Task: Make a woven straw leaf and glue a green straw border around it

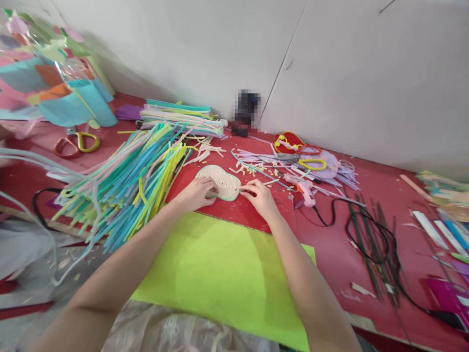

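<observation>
A flat, cloud-shaped piece (pixel 227 183) of cream pipe cleaners with a thin teal outline lies on a dark red board (pixel 252 217). My left hand (pixel 200 193) is closed at its lower left edge, thumb and fingertips against the rim. At the right edge, my right hand (pixel 259 195) pinches the rim between thumb and index finger. Its curved cream rows show between both hands. Short cream offcuts (pixel 245 168) are scattered just behind it. Under my forearms, a bright lime-green sheet (pixel 220 264) covers the front edge and my lap.
A big bundle of coloured pipe cleaners (pixel 124 181) lies left, with red-and-yellow scissors (pixel 77 143) behind it. Another pair of scissors (pixel 311 163) and a pink glue gun (pixel 306 190) lie right, its black cord (pixel 331 215) trailing. Paper-wrapped bottles (pixel 78 93) stand back left.
</observation>
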Available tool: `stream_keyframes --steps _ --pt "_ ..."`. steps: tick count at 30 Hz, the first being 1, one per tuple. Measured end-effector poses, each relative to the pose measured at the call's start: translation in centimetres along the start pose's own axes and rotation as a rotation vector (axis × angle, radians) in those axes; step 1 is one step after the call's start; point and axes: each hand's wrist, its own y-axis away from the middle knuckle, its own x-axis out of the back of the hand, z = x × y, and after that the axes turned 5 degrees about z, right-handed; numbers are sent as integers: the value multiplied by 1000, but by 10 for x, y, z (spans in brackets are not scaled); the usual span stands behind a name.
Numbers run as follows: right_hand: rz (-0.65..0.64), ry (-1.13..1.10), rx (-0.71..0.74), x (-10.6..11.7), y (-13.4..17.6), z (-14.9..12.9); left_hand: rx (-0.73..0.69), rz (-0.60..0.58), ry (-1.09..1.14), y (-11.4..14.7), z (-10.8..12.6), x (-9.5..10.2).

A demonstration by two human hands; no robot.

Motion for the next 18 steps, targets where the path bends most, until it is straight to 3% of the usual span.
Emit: stream_keyframes --steps 12,18 --pt "-12 20 -11 1 0 0 126 27 -1 -10 9 -3" --pt "-18 20 -4 1 0 0 207 -143 -150 -33 13 4"
